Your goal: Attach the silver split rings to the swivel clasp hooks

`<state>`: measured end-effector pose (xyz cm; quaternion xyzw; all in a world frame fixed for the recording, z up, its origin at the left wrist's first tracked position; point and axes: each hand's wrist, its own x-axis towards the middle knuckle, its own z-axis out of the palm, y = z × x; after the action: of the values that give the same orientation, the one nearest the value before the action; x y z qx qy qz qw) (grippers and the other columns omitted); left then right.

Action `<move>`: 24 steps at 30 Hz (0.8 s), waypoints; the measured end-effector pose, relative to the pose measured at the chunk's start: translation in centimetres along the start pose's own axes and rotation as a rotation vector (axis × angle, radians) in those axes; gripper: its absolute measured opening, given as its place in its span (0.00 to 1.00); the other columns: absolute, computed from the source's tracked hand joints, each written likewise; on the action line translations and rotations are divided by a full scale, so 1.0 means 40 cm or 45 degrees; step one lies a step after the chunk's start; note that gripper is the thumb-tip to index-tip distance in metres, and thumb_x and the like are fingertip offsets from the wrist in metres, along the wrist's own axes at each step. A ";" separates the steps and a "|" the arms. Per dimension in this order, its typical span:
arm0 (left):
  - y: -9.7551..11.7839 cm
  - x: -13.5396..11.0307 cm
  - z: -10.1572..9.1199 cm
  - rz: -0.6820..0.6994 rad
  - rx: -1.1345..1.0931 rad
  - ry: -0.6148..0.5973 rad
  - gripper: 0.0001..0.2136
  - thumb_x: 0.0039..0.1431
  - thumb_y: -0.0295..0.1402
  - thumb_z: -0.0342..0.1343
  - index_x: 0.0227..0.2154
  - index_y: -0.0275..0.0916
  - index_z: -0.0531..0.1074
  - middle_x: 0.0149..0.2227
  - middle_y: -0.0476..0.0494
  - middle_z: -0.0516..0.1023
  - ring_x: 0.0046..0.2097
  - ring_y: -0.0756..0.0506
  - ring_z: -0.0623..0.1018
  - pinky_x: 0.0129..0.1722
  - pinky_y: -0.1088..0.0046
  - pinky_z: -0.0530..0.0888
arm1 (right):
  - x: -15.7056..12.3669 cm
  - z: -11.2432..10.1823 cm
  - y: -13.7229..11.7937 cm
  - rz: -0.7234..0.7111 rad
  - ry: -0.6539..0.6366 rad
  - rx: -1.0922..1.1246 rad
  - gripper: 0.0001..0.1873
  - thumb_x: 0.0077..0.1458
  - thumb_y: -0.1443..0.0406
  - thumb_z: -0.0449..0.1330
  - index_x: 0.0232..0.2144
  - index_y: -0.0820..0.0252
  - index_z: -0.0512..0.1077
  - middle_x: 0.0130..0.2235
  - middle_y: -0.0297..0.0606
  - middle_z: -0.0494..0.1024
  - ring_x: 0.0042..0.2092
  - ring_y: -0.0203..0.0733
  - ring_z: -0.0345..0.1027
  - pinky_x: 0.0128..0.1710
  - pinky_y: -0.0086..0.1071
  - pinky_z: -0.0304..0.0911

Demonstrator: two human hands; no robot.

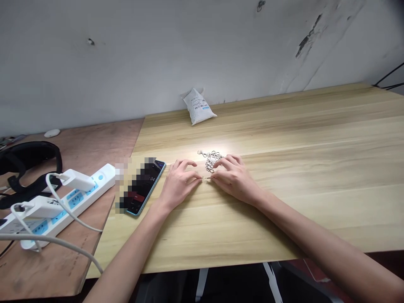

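Note:
My left hand [179, 183] and my right hand [232, 177] rest on the light wooden table [284, 168], fingertips nearly meeting. Both pinch a small metal piece [206, 178] between thumb and forefinger. Just beyond the fingers lies a small heap of silver metal rings and clasps [211, 158]. The right hand's other fingers curl over the edge of that heap.
A phone [144, 186] lies screen up left of my left hand. A white power strip [59, 200] with plugged chargers and cables sits on the darker board at left, beside a black strap [25, 168]. A small white bag [198, 106] leans near the wall.

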<state>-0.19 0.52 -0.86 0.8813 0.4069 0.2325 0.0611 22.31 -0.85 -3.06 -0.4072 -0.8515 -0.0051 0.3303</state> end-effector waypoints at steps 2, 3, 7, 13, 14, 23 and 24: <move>0.000 0.000 0.001 -0.055 -0.059 0.001 0.04 0.59 0.34 0.62 0.29 0.43 0.79 0.49 0.45 0.75 0.52 0.40 0.70 0.52 0.56 0.67 | 0.002 0.000 -0.001 0.026 0.017 -0.010 0.08 0.60 0.64 0.60 0.29 0.56 0.76 0.41 0.39 0.77 0.44 0.44 0.65 0.52 0.44 0.55; 0.000 0.000 0.002 -0.078 -0.093 0.001 0.04 0.58 0.34 0.62 0.29 0.43 0.78 0.49 0.46 0.74 0.52 0.40 0.70 0.53 0.56 0.66 | 0.002 0.000 -0.001 0.037 0.020 -0.011 0.08 0.60 0.64 0.60 0.29 0.56 0.76 0.41 0.39 0.77 0.44 0.44 0.66 0.52 0.44 0.55; 0.000 -0.002 0.007 -0.116 -0.202 -0.014 0.03 0.59 0.34 0.61 0.31 0.43 0.78 0.49 0.46 0.74 0.52 0.41 0.70 0.54 0.56 0.65 | 0.003 0.000 -0.002 0.058 0.010 0.008 0.08 0.61 0.64 0.59 0.30 0.56 0.76 0.41 0.39 0.77 0.44 0.44 0.65 0.52 0.44 0.55; 0.000 -0.002 0.006 -0.126 -0.177 -0.064 0.04 0.59 0.32 0.60 0.29 0.43 0.77 0.50 0.46 0.74 0.53 0.40 0.70 0.54 0.56 0.65 | 0.003 -0.002 -0.005 0.027 -0.036 0.022 0.09 0.62 0.64 0.58 0.31 0.55 0.76 0.41 0.39 0.76 0.44 0.44 0.65 0.52 0.44 0.54; 0.002 -0.002 0.004 -0.119 -0.162 -0.071 0.04 0.59 0.31 0.60 0.29 0.42 0.77 0.50 0.46 0.74 0.53 0.40 0.70 0.54 0.56 0.65 | 0.004 -0.003 -0.005 0.020 -0.040 0.027 0.09 0.61 0.64 0.58 0.31 0.55 0.76 0.42 0.39 0.76 0.44 0.43 0.64 0.52 0.43 0.54; 0.019 -0.001 -0.009 -0.086 -0.039 -0.089 0.05 0.57 0.28 0.58 0.26 0.41 0.74 0.51 0.48 0.74 0.53 0.40 0.69 0.53 0.57 0.64 | 0.004 -0.005 -0.009 0.014 -0.047 0.040 0.09 0.62 0.63 0.57 0.31 0.55 0.76 0.41 0.38 0.76 0.43 0.43 0.64 0.52 0.43 0.53; 0.018 -0.001 -0.008 -0.083 -0.037 -0.087 0.05 0.57 0.28 0.58 0.26 0.41 0.74 0.52 0.48 0.74 0.53 0.39 0.69 0.53 0.56 0.64 | 0.004 -0.005 -0.010 0.015 -0.047 0.040 0.09 0.62 0.63 0.57 0.31 0.55 0.76 0.41 0.38 0.76 0.43 0.43 0.64 0.52 0.43 0.53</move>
<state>0.15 -0.01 -0.36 0.8741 0.4295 0.2060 0.0954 22.06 -1.05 -2.71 -0.4070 -0.8550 0.0180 0.3208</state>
